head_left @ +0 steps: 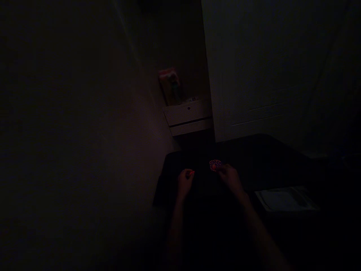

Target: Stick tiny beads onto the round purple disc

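The room is very dark. My right hand (228, 175) is closed on the near edge of a small board of glowing lights (214, 165), with red dots round its rim and bluish ones inside. To the left, my left hand (185, 179) is closed in a pinch, and a small red glow (192, 172) shows at its fingertips. What the left fingers hold is too small and dim to name. Both hands are above a dark table (254, 150), apart from each other.
A pale stack of papers or a book (284, 199) lies on the table at the right. Behind stands a drawer unit (188, 114) with a reddish box or book (169, 86) on top. A wall (126, 131) runs close along the left, and a pale panel (254, 75) rises behind.
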Tool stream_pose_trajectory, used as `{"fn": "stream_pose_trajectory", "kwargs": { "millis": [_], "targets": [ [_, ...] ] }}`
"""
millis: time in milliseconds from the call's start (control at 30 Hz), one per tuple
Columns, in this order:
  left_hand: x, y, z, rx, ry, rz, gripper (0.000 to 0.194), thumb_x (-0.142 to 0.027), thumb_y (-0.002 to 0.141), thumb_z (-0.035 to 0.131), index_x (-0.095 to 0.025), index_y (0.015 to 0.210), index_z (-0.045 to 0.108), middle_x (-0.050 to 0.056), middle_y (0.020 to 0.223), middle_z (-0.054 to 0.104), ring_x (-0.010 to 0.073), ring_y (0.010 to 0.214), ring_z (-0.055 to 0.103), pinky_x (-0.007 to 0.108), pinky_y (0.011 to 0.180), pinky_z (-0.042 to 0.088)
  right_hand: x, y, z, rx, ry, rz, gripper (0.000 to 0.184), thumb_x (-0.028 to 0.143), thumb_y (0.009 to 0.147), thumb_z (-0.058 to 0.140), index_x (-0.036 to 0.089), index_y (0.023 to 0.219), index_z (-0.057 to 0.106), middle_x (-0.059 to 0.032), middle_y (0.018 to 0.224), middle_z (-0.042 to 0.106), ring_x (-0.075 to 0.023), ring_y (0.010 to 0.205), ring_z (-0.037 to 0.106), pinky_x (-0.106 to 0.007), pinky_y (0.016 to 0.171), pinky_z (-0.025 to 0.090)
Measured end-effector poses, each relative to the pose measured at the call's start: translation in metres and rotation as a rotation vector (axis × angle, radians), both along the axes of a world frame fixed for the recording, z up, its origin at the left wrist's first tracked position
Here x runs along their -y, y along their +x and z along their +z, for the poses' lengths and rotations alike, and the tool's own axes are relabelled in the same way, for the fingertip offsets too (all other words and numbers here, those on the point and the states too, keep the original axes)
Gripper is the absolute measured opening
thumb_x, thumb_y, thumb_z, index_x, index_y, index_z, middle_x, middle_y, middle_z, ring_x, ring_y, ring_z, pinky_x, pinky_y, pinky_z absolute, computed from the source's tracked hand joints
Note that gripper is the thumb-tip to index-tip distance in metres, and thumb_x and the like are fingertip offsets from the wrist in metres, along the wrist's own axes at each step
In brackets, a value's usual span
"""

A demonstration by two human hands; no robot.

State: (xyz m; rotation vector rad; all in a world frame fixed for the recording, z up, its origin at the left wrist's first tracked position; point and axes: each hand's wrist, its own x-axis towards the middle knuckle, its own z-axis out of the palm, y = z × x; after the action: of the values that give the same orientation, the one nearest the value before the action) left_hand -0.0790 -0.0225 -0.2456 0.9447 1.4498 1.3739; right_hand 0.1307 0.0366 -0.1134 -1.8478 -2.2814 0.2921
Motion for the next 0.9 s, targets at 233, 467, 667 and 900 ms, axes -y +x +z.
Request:
{"fn": "stream_pose_trajectory", "kwargs": {
  "millis": [233,467,667,900],
  "targets": [
    [-0.002,-0.008,0.013,0.006,0.005,0.011,0.015,-0.029,0.088,0.066,-0.016,0.094,0.07,0.006,0.094,0.071,0.0176,0.087,0.064,0.03,0.083,0.049,-0.001,-0.012,0.014,-0.008,0.004,0.0,0.024,0.015,0.084,0.06,0.017,0.097,0.081,-0.0112,0.1,0.07,-0.0216,0.091,0.067,-0.032,0.087,0.05],
    [-0.006,-0.013,0.024,0.009,0.01,0.011,0.015,-0.028,0.088,0.065,-0.015,0.095,0.069,0.006,0.095,0.071,0.017,0.086,0.064,0.03,0.082,0.049,-0.004,-0.016,0.025,0.008,-0.009,0.016,0.024,0.015,0.085,0.06,0.017,0.098,0.081,-0.0112,0.103,0.071,-0.022,0.093,0.067,-0.032,0.088,0.05],
    [-0.005,-0.011,0.022,0.015,-0.006,0.003,0.016,-0.028,0.088,0.066,-0.015,0.096,0.07,0.006,0.094,0.071,0.0175,0.086,0.064,0.03,0.082,0.049,-0.004,-0.012,0.024,0.021,-0.037,0.031,0.026,0.015,0.084,0.059,0.017,0.098,0.081,-0.0116,0.104,0.071,-0.0235,0.096,0.068,-0.034,0.09,0.05],
    [-0.005,-0.011,0.024,0.013,-0.005,0.011,0.015,-0.028,0.087,0.066,-0.016,0.095,0.07,0.006,0.094,0.071,0.0174,0.085,0.064,0.03,0.082,0.049,-0.004,-0.01,0.024,-0.202,0.037,0.001,0.027,0.022,0.085,0.055,0.02,0.095,0.08,-0.009,0.099,0.072,-0.022,0.093,0.068,-0.035,0.089,0.051]
  ]
}}
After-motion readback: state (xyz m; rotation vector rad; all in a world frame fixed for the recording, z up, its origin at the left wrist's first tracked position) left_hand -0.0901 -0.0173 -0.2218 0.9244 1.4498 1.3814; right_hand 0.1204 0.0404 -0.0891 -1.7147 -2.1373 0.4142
